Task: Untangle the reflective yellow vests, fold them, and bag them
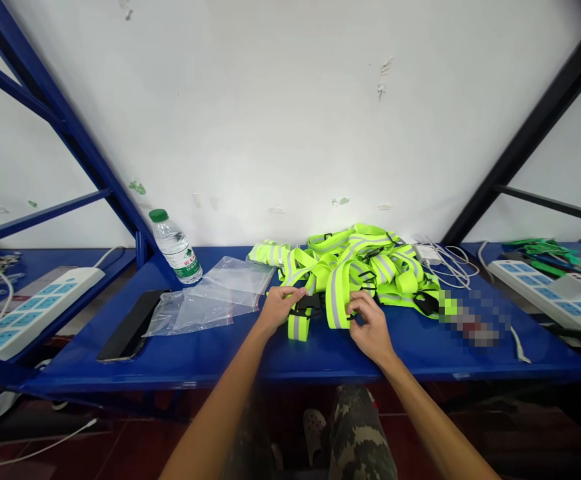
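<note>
i have both hands low over the front edge of a heap of fluorescent yellow-green reflective straps (370, 250), which lies right of centre on the blue table (170, 368), towards the white wall (290, 113).

the left hand (281, 308) is narrow, thumb and fingertips pinched on strap webbing just beside a black plastic buckle (309, 304); a short strap loop (298, 329) hangs below that buckle.

the right hand (370, 325) is curled, its thumb and fingers closed on the edge of a broad strap loop (338, 297) with a grey stripe down its middle. i cannot tell how firmly either hand grips.

to the left of the heap i see clear zip-lock bags (210, 297) overlapping in a loose fan, with a black smartphone (133, 327) just beside them and a green-capped water bottle (178, 250) behind.

at the heap's right, a white cable (455, 263) lies in loops near the wall, and a pixelated patch hides whatever sits in front of it.
</note>
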Action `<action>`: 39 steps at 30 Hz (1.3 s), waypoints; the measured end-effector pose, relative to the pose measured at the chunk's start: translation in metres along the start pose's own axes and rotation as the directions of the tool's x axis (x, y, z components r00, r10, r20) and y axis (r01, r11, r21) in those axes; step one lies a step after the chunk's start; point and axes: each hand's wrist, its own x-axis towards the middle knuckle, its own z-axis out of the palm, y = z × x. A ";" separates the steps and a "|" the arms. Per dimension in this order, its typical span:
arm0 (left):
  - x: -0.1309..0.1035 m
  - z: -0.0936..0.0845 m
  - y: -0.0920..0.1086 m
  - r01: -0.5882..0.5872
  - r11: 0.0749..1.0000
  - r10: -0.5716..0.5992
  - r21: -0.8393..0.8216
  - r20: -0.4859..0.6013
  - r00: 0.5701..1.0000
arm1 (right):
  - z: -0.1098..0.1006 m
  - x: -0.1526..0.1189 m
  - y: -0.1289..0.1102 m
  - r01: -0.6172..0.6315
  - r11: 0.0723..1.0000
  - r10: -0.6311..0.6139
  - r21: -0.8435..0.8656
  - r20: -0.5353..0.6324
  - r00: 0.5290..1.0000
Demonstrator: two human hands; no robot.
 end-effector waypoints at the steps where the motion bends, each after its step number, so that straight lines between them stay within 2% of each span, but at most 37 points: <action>1: 0.000 0.000 0.000 0.001 1.000 -0.001 -0.004 0.009 1.000 | 0.000 0.000 -0.001 0.012 1.000 -0.012 -0.006 -0.004 1.000; 7: -0.002 -0.001 0.002 0.027 0.999 -0.027 -0.020 0.017 1.000 | 0.001 0.001 0.000 0.030 1.000 -0.029 -0.009 0.032 0.999; 11: -0.003 0.001 0.004 0.009 1.000 -0.008 -0.025 0.004 1.000 | 0.003 0.003 -0.004 0.054 0.999 -0.054 -0.001 0.072 0.996; 17: -0.009 0.006 0.008 -0.035 0.998 0.033 0.050 0.043 0.999 | 0.014 0.003 -0.016 0.133 0.991 -0.133 0.005 0.116 0.984; 21: -0.011 0.006 0.012 -0.072 0.993 0.068 0.096 0.052 0.996 | 0.007 0.006 -0.020 0.099 0.995 -0.094 -0.024 0.162 0.982; 25: -0.008 -0.001 0.036 -0.157 0.982 0.146 0.106 0.100 0.984 | -0.034 0.024 -0.042 -0.031 0.999 0.040 -0.032 0.342 0.939; 27: -0.006 -0.004 0.058 -0.215 0.965 0.195 0.149 0.138 0.971 | -0.058 0.040 -0.061 -0.062 0.998 0.069 -0.033 0.314 0.947; 29: -0.005 -0.005 0.083 -0.299 0.932 0.260 0.202 0.200 0.945 | -0.073 0.058 -0.080 0.038 0.997 -0.023 -0.068 0.211 0.977; 30: -0.005 -0.005 0.094 -0.345 0.913 0.290 0.218 0.247 0.924 | -0.076 0.067 -0.087 0.098 0.991 -0.076 -0.090 0.220 0.973; 32: -0.005 -0.002 0.113 -0.414 0.879 0.341 0.237 0.294 0.893 | -0.073 0.083 -0.096 0.158 0.980 -0.109 -0.119 0.341 0.934; 34: -0.004 0.000 0.125 -0.439 0.860 0.380 0.260 0.250 0.891 | -0.066 0.092 -0.096 0.154 0.972 -0.068 -0.177 0.419 0.905; 36: -0.001 0.000 0.130 -0.443 0.845 0.411 0.299 0.165 0.897 | -0.059 0.093 -0.092 0.143 0.946 -0.023 -0.291 0.379 0.925; 39: 0.005 -0.001 0.129 -0.450 0.819 0.456 0.356 0.073 0.887 | -0.058 0.082 -0.087 0.153 0.879 -0.028 -0.452 0.271 0.962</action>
